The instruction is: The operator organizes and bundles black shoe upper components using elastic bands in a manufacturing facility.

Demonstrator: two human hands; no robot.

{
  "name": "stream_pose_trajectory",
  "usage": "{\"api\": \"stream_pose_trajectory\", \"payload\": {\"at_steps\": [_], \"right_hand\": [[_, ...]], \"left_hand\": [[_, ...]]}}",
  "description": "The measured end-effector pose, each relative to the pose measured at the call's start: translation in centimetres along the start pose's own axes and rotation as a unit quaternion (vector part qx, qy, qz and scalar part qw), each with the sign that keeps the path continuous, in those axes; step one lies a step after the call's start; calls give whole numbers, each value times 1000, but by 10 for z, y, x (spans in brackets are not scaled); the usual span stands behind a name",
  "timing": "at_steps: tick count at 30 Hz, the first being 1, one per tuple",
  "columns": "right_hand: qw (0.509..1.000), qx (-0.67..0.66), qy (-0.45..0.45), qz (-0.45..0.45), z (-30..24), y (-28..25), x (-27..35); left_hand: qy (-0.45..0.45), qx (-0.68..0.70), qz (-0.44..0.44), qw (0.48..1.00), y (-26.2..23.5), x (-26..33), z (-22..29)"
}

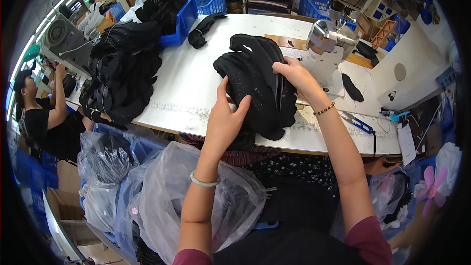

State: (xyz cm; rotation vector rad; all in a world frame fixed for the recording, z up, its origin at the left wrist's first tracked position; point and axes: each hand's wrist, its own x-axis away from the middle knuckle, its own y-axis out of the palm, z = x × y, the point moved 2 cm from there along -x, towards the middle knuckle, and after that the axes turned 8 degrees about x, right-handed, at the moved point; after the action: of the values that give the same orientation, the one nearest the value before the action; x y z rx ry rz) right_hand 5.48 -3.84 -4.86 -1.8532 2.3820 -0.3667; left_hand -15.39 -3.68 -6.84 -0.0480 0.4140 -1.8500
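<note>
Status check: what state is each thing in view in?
Black stack, held, layers overlapping
Left hand, thumb and index finger spread, touching the stack
Right hand, gripping the stack's right side
Blue bin, piled with black pieces
Single black piece, lying on the white table
Blue-handled tool, lying on the table
Clear plastic bag, crumpled
Sewing machine, cannot tell whether running

Ruler marks (181, 109) line the table (174, 76), too small to read. A clear bag (169, 186) bears a small red-and-white sticker (134, 210).

A fabric stack (255, 91) is between the hands (223, 121) over the worktop (176, 81); left lies a heap (122, 76) with a bin (180, 27) behind; right stands a sewing machine (329, 44), snips (362, 125) before it.
</note>
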Motion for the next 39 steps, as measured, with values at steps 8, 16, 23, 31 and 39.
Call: {"api": "stream_pose_trajectory", "payload": {"at_steps": [8, 16, 23, 31, 39], "right_hand": [[986, -139, 30, -86, -5, 13, 13], [978, -179, 68, -86, -3, 9, 12], [990, -94, 74, -72, -1, 3, 4], [975, 188, 10, -118, -3, 18, -28], [977, 137, 91, -136, -8, 9, -27]], "left_hand": [[263, -32, 134, 955, 5, 1, 23], [215, -127, 99, 963, 21, -2, 16], [211, -108, 81, 968, 17, -1, 14], [229, -136, 81, 960, 19, 0, 9], [207, -128, 73, 967, 16, 0, 9]]}}
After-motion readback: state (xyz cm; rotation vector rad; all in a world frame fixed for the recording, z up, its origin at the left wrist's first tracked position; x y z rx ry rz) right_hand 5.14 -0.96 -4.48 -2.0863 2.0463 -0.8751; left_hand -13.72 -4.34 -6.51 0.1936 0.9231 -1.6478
